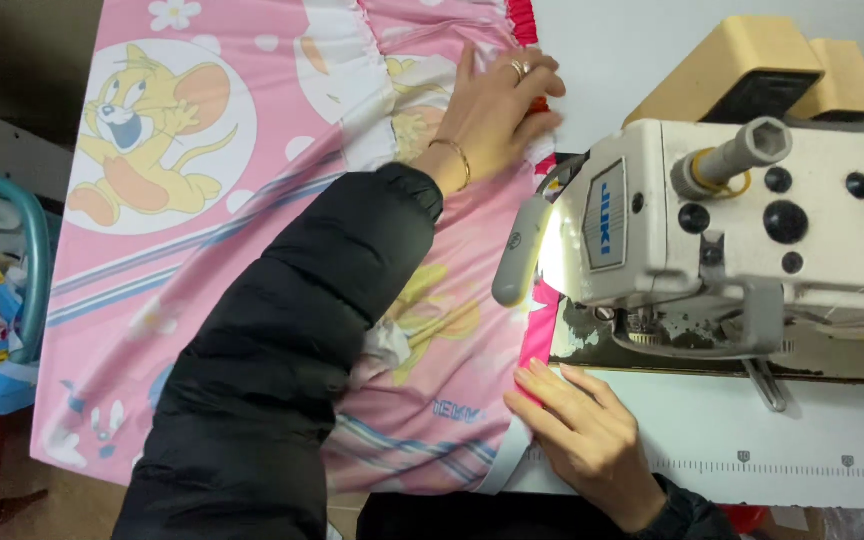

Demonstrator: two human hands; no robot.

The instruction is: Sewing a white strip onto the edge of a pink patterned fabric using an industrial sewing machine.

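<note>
Pink cartoon-print fabric (252, 250) stretched taut across white tabletop (752, 440): left hand (497, 110) flat, pinning it at twelve o'clock beyond sewing machine (732, 220); right hand (577, 430) flat, fingers pressing hem at six o'clock.

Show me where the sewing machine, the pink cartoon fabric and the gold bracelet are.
sewing machine (752, 230), head view, front of its cream body.
pink cartoon fabric (252, 170), head view, pink area beside the mouse print.
gold bracelet (457, 158), head view, band on the left wrist.

Left hand (497, 110) outstretched, flat; right hand (577, 430) pressing.
</note>
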